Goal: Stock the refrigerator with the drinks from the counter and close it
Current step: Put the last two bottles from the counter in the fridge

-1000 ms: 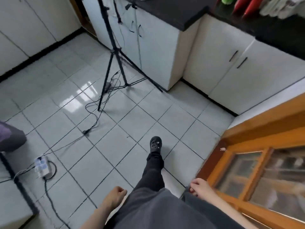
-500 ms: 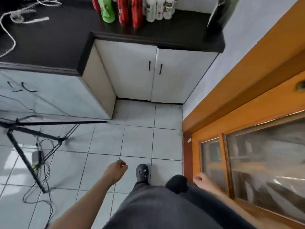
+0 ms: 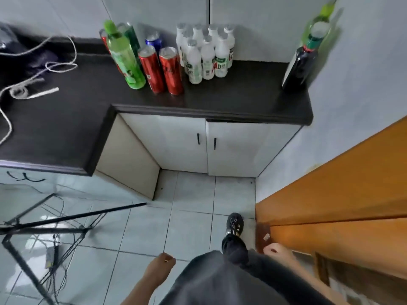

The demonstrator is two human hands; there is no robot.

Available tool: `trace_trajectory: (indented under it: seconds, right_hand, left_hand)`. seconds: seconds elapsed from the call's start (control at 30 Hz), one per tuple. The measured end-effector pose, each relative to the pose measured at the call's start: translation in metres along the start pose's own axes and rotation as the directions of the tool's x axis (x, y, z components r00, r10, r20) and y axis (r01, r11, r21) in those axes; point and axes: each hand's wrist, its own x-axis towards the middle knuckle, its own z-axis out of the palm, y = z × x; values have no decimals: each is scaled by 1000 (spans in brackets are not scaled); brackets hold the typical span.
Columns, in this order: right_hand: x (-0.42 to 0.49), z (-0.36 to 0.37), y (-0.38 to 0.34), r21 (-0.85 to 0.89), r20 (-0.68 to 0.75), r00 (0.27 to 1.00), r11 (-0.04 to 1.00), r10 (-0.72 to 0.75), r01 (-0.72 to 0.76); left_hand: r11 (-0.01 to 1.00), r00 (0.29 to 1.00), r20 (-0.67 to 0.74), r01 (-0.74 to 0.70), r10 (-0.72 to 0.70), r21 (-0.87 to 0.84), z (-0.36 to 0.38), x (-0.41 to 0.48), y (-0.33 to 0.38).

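Note:
On the black counter [image 3: 242, 95] stand the drinks: a green bottle [image 3: 124, 60], two red cans [image 3: 161, 70] at the front, a blue can [image 3: 153, 41] behind them, and a cluster of several small white bottles [image 3: 206, 55]. At the counter's right end stand a dark bottle [image 3: 300, 64] and a pale green bottle [image 3: 320, 20]. My left hand [image 3: 159, 269] hangs low beside my hip, fingers curled, holding nothing. My right hand [image 3: 277, 252] is down by the wooden door, fingers closed, also with nothing in it. No refrigerator is in view.
An orange wooden door [image 3: 341, 194] fills the right side. A black tripod [image 3: 44, 223] with cables spreads over the tiled floor at left. White cord [image 3: 33, 80] lies on the left counter. White cabinet doors [image 3: 207, 148] sit under the counter. My foot [image 3: 235, 223] steps forward.
My view has swung up and toward the counter corner, so the drinks are now in full view. Both hands stay low at my sides while I step forward.

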Motion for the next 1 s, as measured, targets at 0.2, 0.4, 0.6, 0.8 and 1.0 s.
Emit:
trace_trajectory:
  seconds: [0.2, 0.4, 0.6, 0.8, 1.0]
  right_hand:
    - [55, -127, -68, 230, -232, 967, 961, -100, 154]
    - [65, -170, -109, 448, -285, 954, 868, -89, 215]
    - [76, -203, -142, 433, -456, 883, 838, -114, 331]
    - [68, -279, -190, 478, -670, 742, 756, -16, 448]
    - [69, -346, -231, 279, -900, 434, 815, 38, 509]
  left_hand:
    - [992, 991, -79, -109, 104, -68, -49, 29, 119]
    - [915, 962, -174, -256, 211, -310, -86, 46, 237]
    - [834, 900, -190, -434, 391, -340, -108, 60, 333]
    - [750, 813, -142, -577, 565, -323, -158, 76, 431]
    - [535, 601, -169, -784, 781, -314, -207, 85, 533]
